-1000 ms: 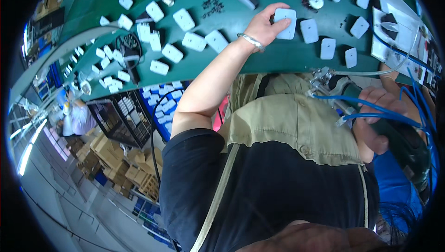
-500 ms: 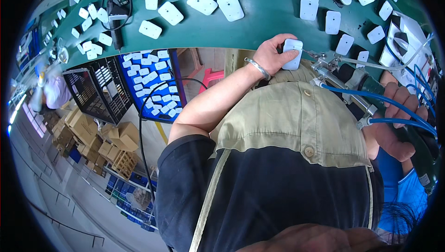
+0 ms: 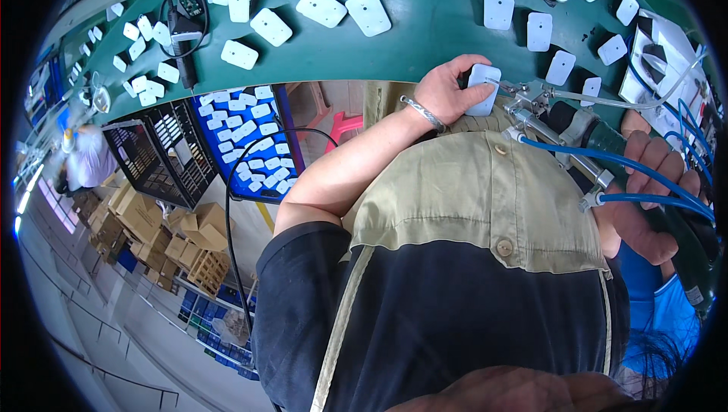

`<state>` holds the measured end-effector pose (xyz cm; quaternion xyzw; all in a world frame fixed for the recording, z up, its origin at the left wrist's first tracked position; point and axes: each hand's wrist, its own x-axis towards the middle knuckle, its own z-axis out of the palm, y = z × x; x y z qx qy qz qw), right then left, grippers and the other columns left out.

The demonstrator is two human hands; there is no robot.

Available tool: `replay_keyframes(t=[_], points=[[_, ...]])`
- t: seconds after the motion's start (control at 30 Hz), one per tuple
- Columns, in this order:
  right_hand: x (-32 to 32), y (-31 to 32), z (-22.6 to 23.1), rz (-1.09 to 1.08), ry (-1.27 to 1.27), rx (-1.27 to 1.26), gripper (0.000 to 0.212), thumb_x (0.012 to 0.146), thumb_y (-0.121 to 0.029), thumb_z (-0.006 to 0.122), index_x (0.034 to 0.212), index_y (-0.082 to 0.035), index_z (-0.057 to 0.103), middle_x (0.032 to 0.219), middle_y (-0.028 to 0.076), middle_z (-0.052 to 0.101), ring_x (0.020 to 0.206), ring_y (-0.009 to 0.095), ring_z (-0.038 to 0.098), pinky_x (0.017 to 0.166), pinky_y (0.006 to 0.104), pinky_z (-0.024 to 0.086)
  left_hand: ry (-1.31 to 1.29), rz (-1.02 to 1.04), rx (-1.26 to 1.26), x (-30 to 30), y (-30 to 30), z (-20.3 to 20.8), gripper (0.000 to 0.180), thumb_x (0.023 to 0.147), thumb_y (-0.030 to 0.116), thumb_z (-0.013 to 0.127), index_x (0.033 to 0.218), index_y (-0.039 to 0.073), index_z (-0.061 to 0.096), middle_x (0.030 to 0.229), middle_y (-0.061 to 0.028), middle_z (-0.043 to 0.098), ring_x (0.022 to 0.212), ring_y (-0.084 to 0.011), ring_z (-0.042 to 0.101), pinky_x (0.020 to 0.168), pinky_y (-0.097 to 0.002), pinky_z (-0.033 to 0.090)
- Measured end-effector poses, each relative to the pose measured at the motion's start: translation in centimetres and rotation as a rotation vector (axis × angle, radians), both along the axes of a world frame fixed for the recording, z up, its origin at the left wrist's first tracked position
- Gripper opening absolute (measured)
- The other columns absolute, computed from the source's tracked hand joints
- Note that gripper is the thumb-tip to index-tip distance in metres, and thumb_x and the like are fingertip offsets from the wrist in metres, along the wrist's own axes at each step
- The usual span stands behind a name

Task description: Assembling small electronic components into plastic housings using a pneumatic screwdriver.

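The left hand [image 3: 447, 93] is closed around a small white plastic housing [image 3: 482, 87], thumb on one long side and fingers wrapped over the other, holding it just at the near edge of the green workbench [image 3: 425, 48] and right against the metal tip of a pneumatic tool [image 3: 531, 101]. The right hand [image 3: 644, 192] is clenched around the dark green body of that tool, from which blue air hoses [image 3: 644, 169] run off to the right. The housing looks light, rigid and smooth, a rounded rectangle that a few fingers span easily; its glossy faces probably slip a little, so a pinch across the long edges seems the surest hold, leaving the flat face free for the tool tip. Being thin moulded plastic, it likely scuffs or cracks if squeezed hard or struck off-centre. Farther out, many more white housings [image 3: 318, 6] lie scattered well apart across the bench, a black handheld tool [image 3: 182, 40] lies among them at the left, and below the bench edge a blue crate [image 3: 243, 147] holds further white pieces beside a black wire basket [image 3: 159, 154].
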<state>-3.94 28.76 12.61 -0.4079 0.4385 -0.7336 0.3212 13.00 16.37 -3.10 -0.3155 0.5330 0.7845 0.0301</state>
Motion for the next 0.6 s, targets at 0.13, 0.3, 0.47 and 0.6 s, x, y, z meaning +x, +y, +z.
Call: replay_keyframes(t=[0.13,0.3,0.47,0.6], points=[[0.4,-0.1,-0.2,-0.007,0.015,-0.009,0.053,0.062,-0.052,0.067,0.084,-0.014,0.038,0.072,0.000,0.043,0.062,0.012,0.043,0.055,0.0275,0.032,-0.013,0.000,-0.047,0.3,0.2,-0.3,0.035,0.071,0.018,0.066,0.102,0.007,0.054,0.085,-0.0048,0.059,0.073,-0.0117,0.054,0.067,-0.0242,0.045],[0.5,-0.8,-0.9,0.067,0.021,-0.067,0.049,0.064,-0.048,0.067,0.082,-0.013,0.037,0.071,0.000,0.044,0.058,0.012,0.043,0.053,0.0267,0.034,-0.039,0.015,-0.161,0.6,0.8,-0.8,0.036,0.068,0.022,0.067,0.099,0.009,0.055,0.085,-0.0102,0.060,0.072,-0.0181,0.058,0.066,-0.0270,0.045],[1.2,-0.7,-1.3,-0.047,-0.020,-0.056,0.048,0.063,-0.048,0.068,0.081,-0.015,0.038,0.069,-0.001,0.045,0.056,0.012,0.042,0.053,0.0267,0.034,-0.037,0.071,-0.208,1.3,0.4,-1.6,0.032,0.069,0.017,0.065,0.098,0.007,0.055,0.084,-0.0089,0.060,0.072,-0.0162,0.058,0.065,-0.0263,0.046],[0.7,0.7,-1.0,-0.276,-0.053,-0.052,0.053,0.057,-0.055,0.069,0.082,-0.016,0.041,0.065,-0.004,0.044,0.056,0.011,0.041,0.053,0.0261,0.032,-0.054,0.241,-0.002,2.5,-0.9,-1.9,0.027,0.075,0.007,0.061,0.100,0.005,0.054,0.088,-0.0028,0.058,0.077,-0.0091,0.054,0.068,-0.0237,0.046]])
